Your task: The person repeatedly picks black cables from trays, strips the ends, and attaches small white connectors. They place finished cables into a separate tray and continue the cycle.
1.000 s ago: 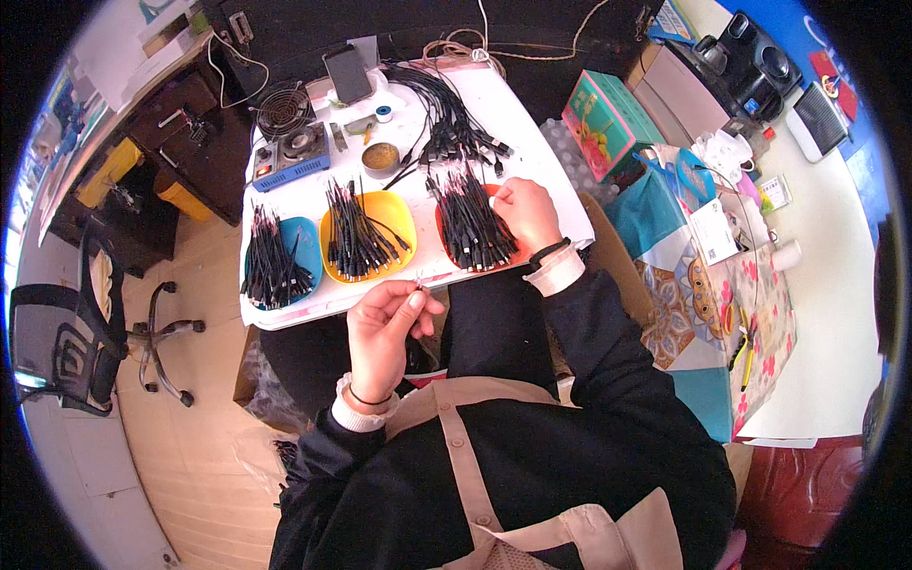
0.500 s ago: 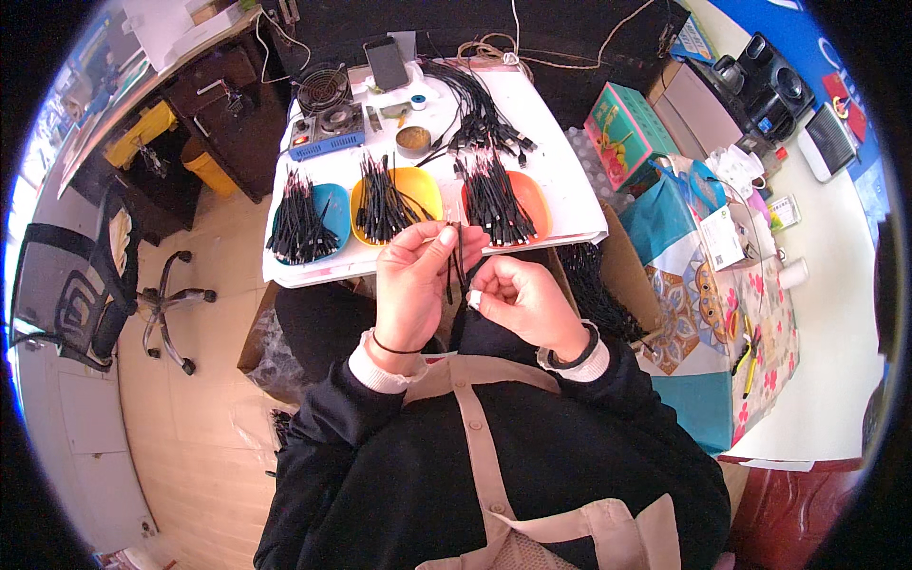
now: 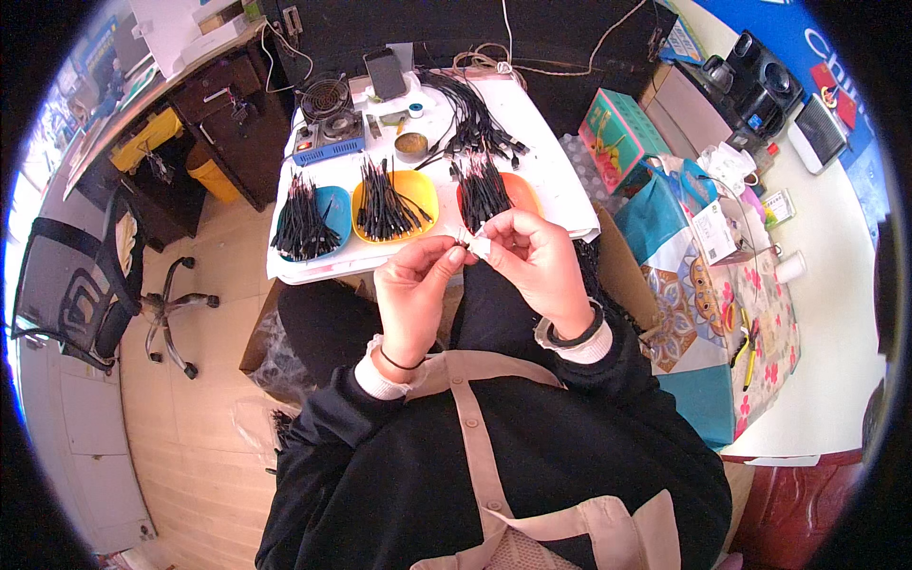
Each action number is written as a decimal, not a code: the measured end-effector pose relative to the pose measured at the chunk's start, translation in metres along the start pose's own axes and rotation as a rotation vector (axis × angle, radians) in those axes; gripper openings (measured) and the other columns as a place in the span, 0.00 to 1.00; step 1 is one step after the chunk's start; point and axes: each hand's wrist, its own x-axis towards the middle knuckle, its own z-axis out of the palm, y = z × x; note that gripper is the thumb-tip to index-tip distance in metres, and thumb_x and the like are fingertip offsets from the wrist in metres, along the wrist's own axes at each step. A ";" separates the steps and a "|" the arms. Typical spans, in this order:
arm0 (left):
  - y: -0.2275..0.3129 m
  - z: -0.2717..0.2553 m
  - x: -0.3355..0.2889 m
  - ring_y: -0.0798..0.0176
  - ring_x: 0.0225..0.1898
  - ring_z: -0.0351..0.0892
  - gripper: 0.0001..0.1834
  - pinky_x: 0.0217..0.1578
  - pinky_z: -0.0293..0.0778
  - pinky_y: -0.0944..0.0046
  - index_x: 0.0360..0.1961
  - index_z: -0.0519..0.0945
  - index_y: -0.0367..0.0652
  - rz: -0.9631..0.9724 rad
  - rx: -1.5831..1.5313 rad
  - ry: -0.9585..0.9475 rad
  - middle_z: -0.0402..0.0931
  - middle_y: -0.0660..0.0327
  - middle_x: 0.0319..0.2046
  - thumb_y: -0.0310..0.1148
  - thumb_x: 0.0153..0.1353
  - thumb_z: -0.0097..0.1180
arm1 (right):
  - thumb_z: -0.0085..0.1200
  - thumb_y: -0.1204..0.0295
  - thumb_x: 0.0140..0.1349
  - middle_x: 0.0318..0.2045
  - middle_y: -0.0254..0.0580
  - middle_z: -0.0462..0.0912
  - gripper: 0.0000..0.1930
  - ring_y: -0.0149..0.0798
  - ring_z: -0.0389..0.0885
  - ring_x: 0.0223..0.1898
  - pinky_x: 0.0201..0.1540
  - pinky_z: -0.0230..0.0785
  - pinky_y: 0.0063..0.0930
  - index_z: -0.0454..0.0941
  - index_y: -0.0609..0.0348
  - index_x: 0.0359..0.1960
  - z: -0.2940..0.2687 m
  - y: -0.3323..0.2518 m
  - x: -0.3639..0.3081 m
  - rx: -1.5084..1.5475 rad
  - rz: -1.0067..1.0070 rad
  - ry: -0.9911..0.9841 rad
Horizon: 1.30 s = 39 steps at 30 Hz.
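In front of my lap, my left hand (image 3: 418, 285) is closed in a pinch on a thin black cable (image 3: 462, 241), of which only a short bit near the end shows. Fine wire ends seem to stick out there. Meeting it fingertip to fingertip, my right hand (image 3: 540, 271) pinches at that same end; what exactly its fingers grip is too small to make out. Something white covers its thumb tip. Just beyond stand a blue dish (image 3: 334, 211), a yellow dish (image 3: 423, 190) and an orange-red dish (image 3: 525, 193), each holding a bunch of short black cables.
Farther back on the white table (image 3: 551, 133) lie a blue device with a fan (image 3: 328, 150), a round tin (image 3: 411, 146), a solder spool (image 3: 415, 110), a phone (image 3: 384, 74) and more cables (image 3: 475, 114). A cardboard box (image 3: 622, 275) stands at right; an office chair (image 3: 85, 275) at left.
Both hands have come together at the fingertips. My right hand moved up to the cable end, and the cable strands that hung from my left hand are now mostly hidden.
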 end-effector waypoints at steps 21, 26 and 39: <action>0.004 -0.012 0.003 0.71 0.22 0.71 0.07 0.26 0.70 0.73 0.39 0.80 0.35 -0.393 -0.335 -0.289 0.80 0.59 0.28 0.26 0.65 0.52 | 0.54 0.75 0.64 0.35 0.37 0.78 0.07 0.32 0.80 0.34 0.39 0.74 0.24 0.73 0.62 0.42 -0.006 0.012 0.009 0.744 0.334 -0.295; 0.000 -0.020 0.010 0.78 0.20 0.66 0.08 0.21 0.60 0.78 0.38 0.80 0.34 -0.437 -0.034 -0.332 0.80 0.62 0.27 0.27 0.66 0.51 | 0.55 0.74 0.63 0.33 0.37 0.79 0.07 0.33 0.81 0.33 0.40 0.73 0.24 0.73 0.63 0.39 -0.018 0.028 0.020 0.648 0.387 -0.378; -0.021 -0.034 0.024 0.78 0.21 0.64 0.09 0.22 0.59 0.77 0.33 0.79 0.33 -0.207 0.069 -0.118 0.71 0.68 0.19 0.27 0.67 0.51 | 0.58 0.69 0.52 0.31 0.54 0.82 0.10 0.55 0.81 0.36 0.41 0.73 0.45 0.79 0.64 0.31 -0.133 0.162 0.221 -1.216 0.009 0.266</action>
